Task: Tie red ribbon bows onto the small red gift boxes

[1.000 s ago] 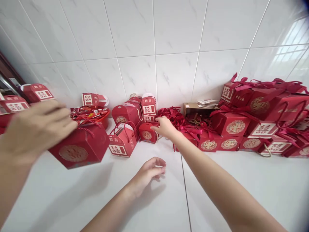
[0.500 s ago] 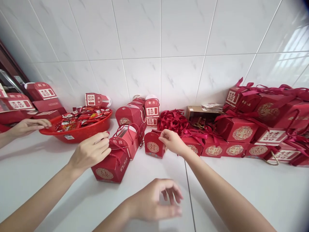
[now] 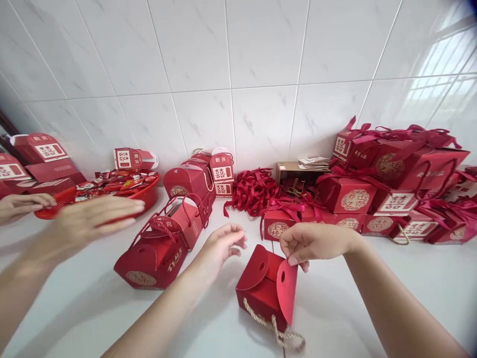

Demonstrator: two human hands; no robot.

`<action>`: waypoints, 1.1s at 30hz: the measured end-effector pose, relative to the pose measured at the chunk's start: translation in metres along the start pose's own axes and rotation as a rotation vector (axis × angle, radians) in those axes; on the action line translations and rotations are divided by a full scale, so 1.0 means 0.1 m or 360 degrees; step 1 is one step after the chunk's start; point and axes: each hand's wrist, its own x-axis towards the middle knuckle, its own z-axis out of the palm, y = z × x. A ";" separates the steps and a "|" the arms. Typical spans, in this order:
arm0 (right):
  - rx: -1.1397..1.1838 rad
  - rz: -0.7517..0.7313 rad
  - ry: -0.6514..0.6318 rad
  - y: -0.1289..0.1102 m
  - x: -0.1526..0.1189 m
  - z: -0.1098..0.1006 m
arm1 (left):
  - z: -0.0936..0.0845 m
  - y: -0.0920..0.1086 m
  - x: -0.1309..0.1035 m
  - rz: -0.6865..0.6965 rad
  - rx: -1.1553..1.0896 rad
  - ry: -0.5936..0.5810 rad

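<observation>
My right hand (image 3: 311,244) pinches the round-topped flap of a red gift box (image 3: 257,293) between thumb and fingers. The box stands before me on the white surface. Its two end flaps have oval holes and lean apart at the top, and a beige rope handle (image 3: 268,325) trails off its near side. Just left of the box, in the air, my left hand (image 3: 225,243) is open with fingers loosely curved and nothing in it. Behind my right hand are red boxes with ribbons (image 3: 274,223).
A person's blurred hand (image 3: 93,214) and another hand (image 3: 28,206) are at the red basin (image 3: 149,196) of small red packets. Rope-handled boxes (image 3: 149,263) stand left of centre. Against the wall lie a ribbon pile (image 3: 257,186), a cardboard box (image 3: 285,174) and stacked ribboned boxes (image 3: 391,164).
My right hand has brought the gift box nearer, and its flaps have spread. My left hand has risen toward it. Another person's hand has left a rope-handled box and moved left to the basin.
</observation>
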 end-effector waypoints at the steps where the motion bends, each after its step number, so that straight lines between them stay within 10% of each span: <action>1: -0.0050 -0.0007 0.0020 -0.03 -0.01 0.01 | 0.21 -0.04 0.14 -0.0058 0.0019 0.0039; 5: -0.0361 -0.0128 0.0290 -0.15 -0.05 0.07 | 0.65 -0.05 0.73 -0.0167 0.0128 0.0327; 13: -0.0573 -0.0196 0.0957 -0.23 -0.34 0.04 | 0.60 0.25 1.14 0.0024 0.0255 0.0556; 19: -0.0444 -0.0434 0.1734 -0.25 -0.20 0.03 | 0.41 0.90 0.37 0.0386 0.0277 0.0268; 23: -0.0207 -0.0807 0.1268 -0.43 -0.15 0.27 | 0.34 1.25 -0.51 0.0815 0.0953 -0.0341; 27: 0.0083 -0.0855 0.0666 -0.60 -0.19 0.55 | 0.26 1.28 -0.97 0.0952 0.1230 -0.0466; 33: 0.0099 -0.0766 0.1061 -0.68 -0.60 0.64 | 0.21 1.22 -0.93 0.0823 0.0905 -0.0333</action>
